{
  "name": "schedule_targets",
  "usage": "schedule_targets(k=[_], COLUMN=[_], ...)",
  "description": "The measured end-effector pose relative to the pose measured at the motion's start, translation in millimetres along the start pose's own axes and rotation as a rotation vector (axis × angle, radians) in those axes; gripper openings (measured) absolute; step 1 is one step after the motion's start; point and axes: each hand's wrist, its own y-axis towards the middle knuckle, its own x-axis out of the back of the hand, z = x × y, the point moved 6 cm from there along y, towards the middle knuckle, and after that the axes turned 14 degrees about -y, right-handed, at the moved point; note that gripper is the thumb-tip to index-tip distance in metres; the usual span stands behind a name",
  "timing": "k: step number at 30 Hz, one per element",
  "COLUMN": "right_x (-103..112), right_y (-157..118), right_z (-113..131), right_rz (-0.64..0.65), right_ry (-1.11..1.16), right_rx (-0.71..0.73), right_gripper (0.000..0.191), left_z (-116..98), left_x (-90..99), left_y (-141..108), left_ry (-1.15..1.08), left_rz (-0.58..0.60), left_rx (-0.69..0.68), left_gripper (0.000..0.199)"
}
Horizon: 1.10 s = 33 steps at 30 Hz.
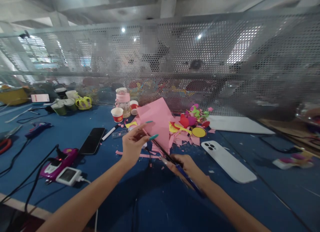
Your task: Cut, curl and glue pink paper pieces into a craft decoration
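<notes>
My left hand [132,145] pinches the left edge of a pink paper sheet [157,115] between thumb and fingers; its nails are teal. The sheet stands tilted up above the table. Closed in my right hand [191,168] is a long dark tool with a blue handle [188,180]. Its thin front end lies along the sheet's lower edge; I cannot make out its exact kind. Pink paper scraps [185,137] lie in a heap behind and right of the sheet, with a yellow paper oval [199,132] beside them. A pink paper strip [140,155] lies below the left hand.
A white phone [228,161] lies at right, a black phone [92,141] at left near a marker [109,133]. A purple power strip [58,163] with cables sits front left. Paper cups [117,115] and a pink-topped bottle [123,100] stand before a perforated metal screen [200,65].
</notes>
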Motion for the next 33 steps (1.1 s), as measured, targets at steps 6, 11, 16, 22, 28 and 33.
schedule_targets(k=[6, 11, 16, 22, 28, 33], right_x=[-2.0, -0.3, 0.9, -0.2, 0.6, 1.4], right_y=[1.3, 0.7, 0.3, 0.9, 0.1, 0.4], right_z=[-4.5, 0.9, 4.6, -0.5, 2.4, 3.3], right_rz=[-0.012, -0.005, -0.002, -0.021, 0.015, 0.016], right_ry=[0.015, 0.007, 0.017, 0.015, 0.031, -0.022], right_rx=[-0.004, 0.025, 0.024, 0.015, 0.013, 0.031], right_gripper=[0.032, 0.03, 0.031, 0.034, 0.034, 0.036], left_z=[-2.9, -5.9, -5.8, -4.1, -6.1, -8.2], left_x=[-1.7, -4.6, -4.1, -3.0, -5.7, -7.4], left_y=[-1.1, -3.1, -4.3, -4.1, -5.3, -6.6], left_ry=[0.02, 0.075, 0.081, 0.079, 0.057, 0.026], left_rz=[-0.004, -0.006, -0.031, -0.031, -0.021, -0.056], left_rx=[-0.011, -0.011, -0.014, -0.012, -0.002, 0.016], left_gripper=[0.034, 0.034, 0.031, 0.032, 0.031, 0.029])
